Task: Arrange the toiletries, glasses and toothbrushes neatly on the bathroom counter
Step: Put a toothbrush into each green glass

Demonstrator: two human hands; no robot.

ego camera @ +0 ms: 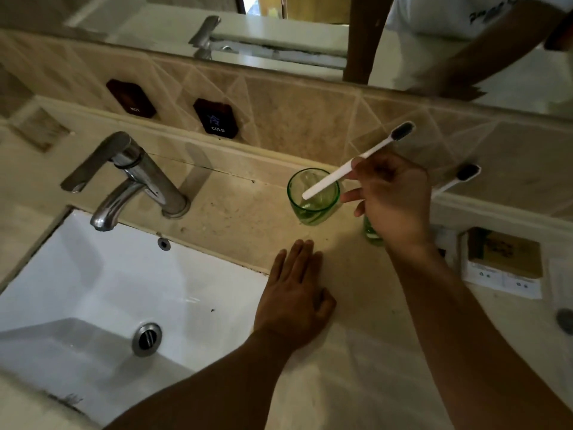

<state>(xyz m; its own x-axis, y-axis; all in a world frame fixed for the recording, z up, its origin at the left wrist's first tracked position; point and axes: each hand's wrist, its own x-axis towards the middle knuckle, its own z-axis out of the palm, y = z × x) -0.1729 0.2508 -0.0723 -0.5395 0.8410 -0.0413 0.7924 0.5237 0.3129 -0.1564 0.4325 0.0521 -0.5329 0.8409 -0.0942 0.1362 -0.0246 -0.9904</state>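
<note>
A green glass (313, 197) stands upright on the beige counter (248, 218), right of the tap. My right hand (393, 197) grips a white toothbrush (356, 161) with dark bristles; it is tilted, its handle end over the glass mouth and its head pointing up to the right. A second green glass (372, 231) is mostly hidden under my right hand. A second toothbrush (462, 176) sticks out behind that hand, its lower end hidden. My left hand (294, 293) rests flat on the counter at the sink's edge, fingers together, holding nothing.
A white sink (93, 290) with a steel tap (133, 175) fills the left. Small toiletry boxes (502, 262) lie on the counter at the right. A tiled ledge with HOT and COLD signs (217, 119) and a mirror run along the back.
</note>
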